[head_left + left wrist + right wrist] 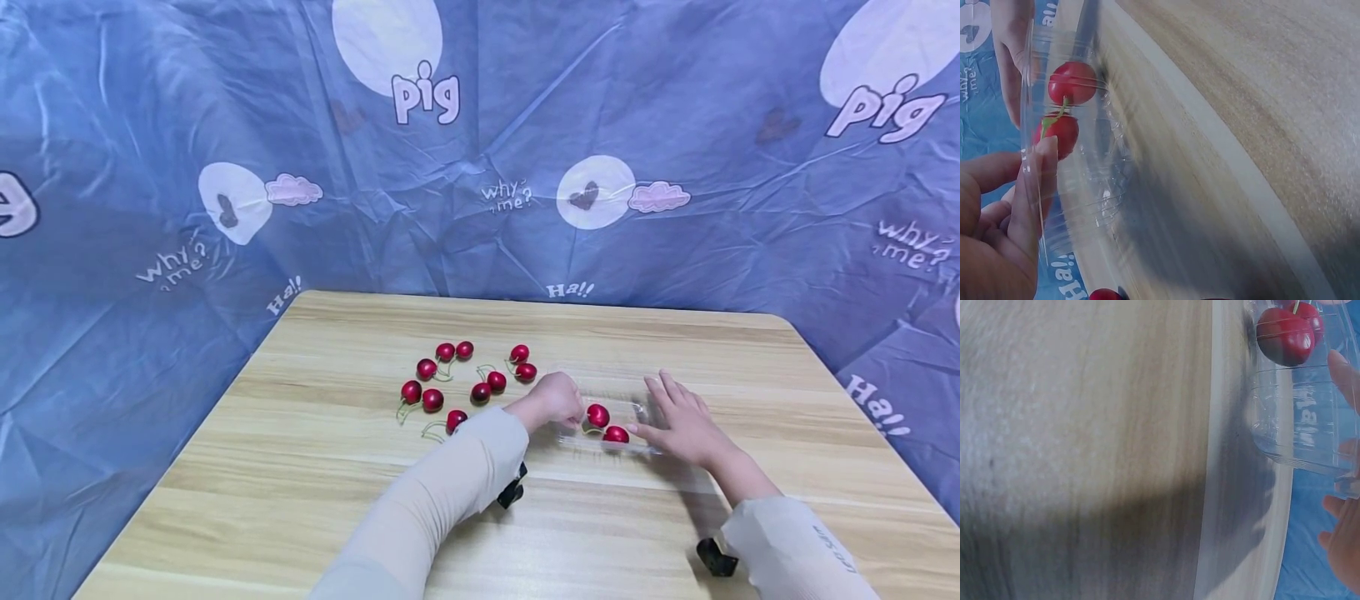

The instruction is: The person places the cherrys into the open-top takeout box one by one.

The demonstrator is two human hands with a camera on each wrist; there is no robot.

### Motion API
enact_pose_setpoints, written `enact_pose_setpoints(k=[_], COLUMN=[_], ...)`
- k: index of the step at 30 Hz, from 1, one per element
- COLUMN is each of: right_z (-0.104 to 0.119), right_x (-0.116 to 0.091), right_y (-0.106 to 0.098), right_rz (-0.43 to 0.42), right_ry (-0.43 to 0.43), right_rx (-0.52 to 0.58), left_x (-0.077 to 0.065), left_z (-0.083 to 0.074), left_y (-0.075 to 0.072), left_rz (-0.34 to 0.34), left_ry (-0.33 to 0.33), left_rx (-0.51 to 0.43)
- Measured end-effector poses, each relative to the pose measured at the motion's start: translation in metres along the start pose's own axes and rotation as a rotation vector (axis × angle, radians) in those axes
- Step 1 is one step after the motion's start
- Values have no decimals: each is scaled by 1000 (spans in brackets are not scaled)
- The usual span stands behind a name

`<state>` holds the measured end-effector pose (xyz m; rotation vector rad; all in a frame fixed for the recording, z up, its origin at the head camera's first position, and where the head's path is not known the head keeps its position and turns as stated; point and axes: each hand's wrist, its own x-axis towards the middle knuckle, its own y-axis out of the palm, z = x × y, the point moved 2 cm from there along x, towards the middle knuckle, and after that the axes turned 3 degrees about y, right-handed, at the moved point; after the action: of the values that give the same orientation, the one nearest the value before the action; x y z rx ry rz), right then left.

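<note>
A clear plastic box (648, 446) lies on the table between the hands, holding two red cherries (597, 415) on joined green stems. My left hand (558, 398) reaches in over the box's left end, fingers bent downward. In the left wrist view, its fingertips (1048, 149) pinch at the green stem (1054, 117) beside the nearer cherry. At the box's right end is my right hand (686, 425), its fingers spread and fairly straight. Its thumb (1342, 375) reaches over the box towards the cherries, and the other fingers stay outside the rim.
Several more cherries (432, 400) with green stems, mostly in pairs, lie left of the box on the wooden table (300, 500). One cherry (456, 420) is partly hidden by the left sleeve. A blue printed cloth (480, 250) hangs behind the table.
</note>
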<state>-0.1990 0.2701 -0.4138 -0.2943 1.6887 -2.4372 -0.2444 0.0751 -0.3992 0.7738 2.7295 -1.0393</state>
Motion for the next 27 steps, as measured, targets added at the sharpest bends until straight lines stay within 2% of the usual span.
enact_pose_setpoints(k=[8, 15, 22, 27], right_z=[1, -1, -3, -2], right_x=[0, -1, -1, -1], right_y=[0, 1, 2, 1], right_rz=[3, 2, -1, 9], right_ry=[12, 22, 30, 33], right_rx=[8, 30, 68, 86], left_x=[1, 0, -1, -2], left_z=[1, 2, 2, 1], left_y=[0, 0, 0, -1], left_rz=[40, 25, 12, 15], left_ry=[0, 21, 24, 21], left_rx=[2, 39, -8, 12])
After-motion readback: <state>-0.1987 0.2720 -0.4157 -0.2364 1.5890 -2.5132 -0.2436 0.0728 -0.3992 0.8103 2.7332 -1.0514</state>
